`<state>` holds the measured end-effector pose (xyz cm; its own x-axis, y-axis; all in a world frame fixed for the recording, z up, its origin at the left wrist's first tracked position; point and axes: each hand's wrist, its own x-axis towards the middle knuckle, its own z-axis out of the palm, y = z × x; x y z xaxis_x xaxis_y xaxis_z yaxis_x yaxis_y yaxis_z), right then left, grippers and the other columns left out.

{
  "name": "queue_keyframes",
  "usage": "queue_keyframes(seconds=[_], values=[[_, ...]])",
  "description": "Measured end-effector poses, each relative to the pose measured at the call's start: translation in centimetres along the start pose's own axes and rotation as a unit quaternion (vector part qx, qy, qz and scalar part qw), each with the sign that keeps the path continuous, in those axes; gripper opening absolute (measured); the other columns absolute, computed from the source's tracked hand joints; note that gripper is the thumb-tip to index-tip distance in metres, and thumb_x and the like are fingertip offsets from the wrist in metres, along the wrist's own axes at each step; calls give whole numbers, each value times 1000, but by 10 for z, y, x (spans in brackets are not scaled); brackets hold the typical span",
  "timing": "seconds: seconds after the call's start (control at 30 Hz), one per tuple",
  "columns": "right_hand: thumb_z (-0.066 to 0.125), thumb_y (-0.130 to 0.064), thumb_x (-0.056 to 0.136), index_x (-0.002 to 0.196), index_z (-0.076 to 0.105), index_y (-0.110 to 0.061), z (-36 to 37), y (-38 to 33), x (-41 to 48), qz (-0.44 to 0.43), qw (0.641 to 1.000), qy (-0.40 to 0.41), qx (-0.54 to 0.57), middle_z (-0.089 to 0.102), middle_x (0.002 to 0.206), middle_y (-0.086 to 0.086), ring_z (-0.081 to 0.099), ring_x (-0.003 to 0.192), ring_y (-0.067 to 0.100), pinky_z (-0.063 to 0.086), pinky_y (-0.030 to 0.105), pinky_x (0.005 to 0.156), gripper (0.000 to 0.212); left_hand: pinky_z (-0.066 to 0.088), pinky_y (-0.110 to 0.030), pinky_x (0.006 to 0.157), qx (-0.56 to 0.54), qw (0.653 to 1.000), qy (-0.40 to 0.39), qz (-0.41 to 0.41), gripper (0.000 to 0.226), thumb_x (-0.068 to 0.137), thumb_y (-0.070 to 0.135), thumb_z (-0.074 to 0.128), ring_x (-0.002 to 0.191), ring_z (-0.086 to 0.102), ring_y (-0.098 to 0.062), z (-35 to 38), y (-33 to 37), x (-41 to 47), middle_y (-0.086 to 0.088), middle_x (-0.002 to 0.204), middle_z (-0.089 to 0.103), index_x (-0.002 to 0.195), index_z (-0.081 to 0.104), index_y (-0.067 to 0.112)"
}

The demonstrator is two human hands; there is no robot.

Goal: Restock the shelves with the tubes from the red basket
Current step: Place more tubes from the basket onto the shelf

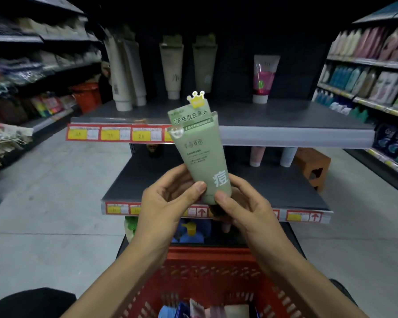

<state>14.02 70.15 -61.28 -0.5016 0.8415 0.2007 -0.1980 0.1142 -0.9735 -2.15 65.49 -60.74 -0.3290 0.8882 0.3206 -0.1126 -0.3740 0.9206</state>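
Top shelf [285, 115]: bare gap between olive tube [203, 65] and pink tube [263, 79]; white tubes [124, 72] crowd left end.

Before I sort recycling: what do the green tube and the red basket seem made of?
Green tube: likely soft plastic, matte pale green with printed lettering and a flat crimped top end. Red basket: probably rigid moulded plastic, going by its uniform red colour and the lattice of slots in its walls.
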Motion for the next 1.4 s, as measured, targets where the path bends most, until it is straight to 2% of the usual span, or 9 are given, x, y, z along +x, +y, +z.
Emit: queue_keyframes(seconds=[0.07, 0.2, 0.33, 0.63, 0.93, 1.0, 1.13, 1.23, 1.4], values=[[67, -20, 93, 129, 66, -25, 0, -15, 7, -23, 999, 13, -30, 75, 115, -2, 72, 82, 2, 50, 12, 62, 36, 59, -28, 87, 16, 1000, 13, 20, 42, 79, 15, 76, 105, 74, -17, 2, 13, 9, -1, 111, 77, 120, 68, 16], [74, -31, 88, 124, 71, -27, 3, -43, 26, -82, 990, 46, -107, 75, 116, -4, 71, 104, 9, 54, 23, 83, 36, 60, -27, 84, 37, 998, 11, 44, 35, 81, 13, 78, 102, 75, -18, 6, 44, 31, -2, 106, 79, 115, 69, 13], [69, -22, 95, 119, 74, -22, 6, -71, 44, -100, 989, 38, -106, 78, 101, -10, 70, 88, -3, 47, 8, 65, 24, 61, -32, 85, 63, 997, 7, 54, 33, 87, 15, 76, 103, 74, -14, 11, 68, 54, 1, 108, 78, 119, 66, 14], [74, -20, 92, 121, 71, -21, 9, -99, 86, -116, 981, 91, -129, 77, 97, -5, 65, 69, -7, 43, 7, 53, 28, 61, -26, 77, 78, 995, 24, 59, 33, 90, 9, 75, 97, 76, -15, 17, 90, 95, -3, 106, 78, 121, 64, 9], [77, -28, 89, 124, 71, -21, 0, -107, 143, -103, 962, 131, -217, 76, 102, -4, 66, 82, 3, 38, 6, 50, 36, 63, -39, 83, 103, 993, 19, 54, 36, 90, 4, 75, 99, 76, -19, 21, 90, 152, -11, 109, 76, 123, 60, 3], [78, -27, 88, 125, 70, -19, -3, -105, 155, -95, 959, 132, -232, 76, 105, -3, 70, 92, 8, 43, 8, 54, 38, 63, -41, 83, 117, 992, 20, 48, 36, 88, 4, 76, 99, 76, -19, 18, 83, 165, -10, 108, 76, 120, 61, 5], [80, -20, 86, 123, 70, -12, -10, -99, 189, -63, 955, 135, -257, 75, 108, 2, 71, 98, 14, 58, 30, 90, 40, 63, -46, 81, 137, 990, 35, 19, 34, 82, 3, 82, 98, 75, -25, 16, 69, 199, -12, 105, 75, 110, 64, 12], [83, -15, 81, 118, 69, -11, -19, -92, 226, -26, 945, 150, -289, 74, 111, 5, 71, 100, 21, 58, 40, 94, 40, 64, -44, 80, 179, 983, 38, -9, 38, 80, 4, 83, 98, 74, -26, 19, 62, 226, -11, 105, 74, 112, 64, 13], [78, -10, 86, 124, 61, -7, -31, -86, 270, 33, 941, 137, -309, 70, 115, 12, 68, 99, 27, 53, 30, 64, 42, 64, -47, 77, 210, 975, 49, -44, 43, 76, 4, 87, 100, 72, -33, 20, 43, 271, -13, 110, 72, 112, 64, 11]])
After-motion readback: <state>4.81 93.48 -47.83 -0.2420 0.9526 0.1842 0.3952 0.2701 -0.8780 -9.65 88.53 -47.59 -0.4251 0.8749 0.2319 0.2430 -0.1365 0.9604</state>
